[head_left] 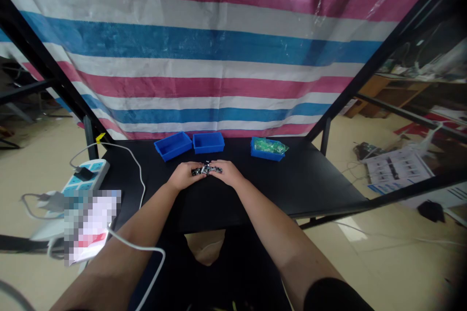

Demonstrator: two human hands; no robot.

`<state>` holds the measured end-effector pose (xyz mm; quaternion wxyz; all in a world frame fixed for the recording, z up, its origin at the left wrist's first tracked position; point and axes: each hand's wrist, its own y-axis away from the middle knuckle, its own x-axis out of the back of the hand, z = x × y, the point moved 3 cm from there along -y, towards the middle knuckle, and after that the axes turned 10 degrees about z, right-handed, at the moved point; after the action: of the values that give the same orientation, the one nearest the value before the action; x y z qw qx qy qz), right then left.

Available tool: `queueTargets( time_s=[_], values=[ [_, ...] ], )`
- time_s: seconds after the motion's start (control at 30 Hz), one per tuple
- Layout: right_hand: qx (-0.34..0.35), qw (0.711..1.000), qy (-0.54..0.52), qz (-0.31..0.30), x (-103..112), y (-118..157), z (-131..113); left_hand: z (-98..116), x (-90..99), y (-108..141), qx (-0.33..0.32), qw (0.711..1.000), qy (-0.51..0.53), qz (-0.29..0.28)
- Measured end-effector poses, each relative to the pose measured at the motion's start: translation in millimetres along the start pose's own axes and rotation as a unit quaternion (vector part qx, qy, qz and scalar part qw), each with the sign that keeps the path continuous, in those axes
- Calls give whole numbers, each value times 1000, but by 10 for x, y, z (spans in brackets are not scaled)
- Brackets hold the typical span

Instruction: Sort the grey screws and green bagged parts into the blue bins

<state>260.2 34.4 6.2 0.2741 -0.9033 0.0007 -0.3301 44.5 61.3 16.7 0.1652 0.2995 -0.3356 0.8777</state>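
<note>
Several small black and silver parts (206, 170) lie together on the black table, between my two hands. My left hand (183, 175) is curved round their left side, its fingers closed against them. From the right, my right hand (226, 172) closes round the other side of the same parts. The single parts are too small to tell apart. Behind my hands stand two blue trays, the left one (173, 146) tilted in angle and the middle one (208, 143) straighter.
A third blue tray (267, 156) at the back right holds green plastic packets (269, 146). On the left are a power strip (85, 180), a pixelated lit device (95, 226) and white cables. Black frame posts flank the table (310, 182), with a striped sheet (219, 73) behind.
</note>
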Motion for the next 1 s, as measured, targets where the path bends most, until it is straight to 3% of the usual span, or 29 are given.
queueTargets(
  time_s=[0.57, 1.0],
  values=[
    [28, 999, 30, 1, 78, 19, -165, 44, 16, -6, -11, 999, -39, -14],
    [67, 987, 116, -90, -48, -42, -123, -28, -120, -62, -50, 990, -97, -87]
  ],
)
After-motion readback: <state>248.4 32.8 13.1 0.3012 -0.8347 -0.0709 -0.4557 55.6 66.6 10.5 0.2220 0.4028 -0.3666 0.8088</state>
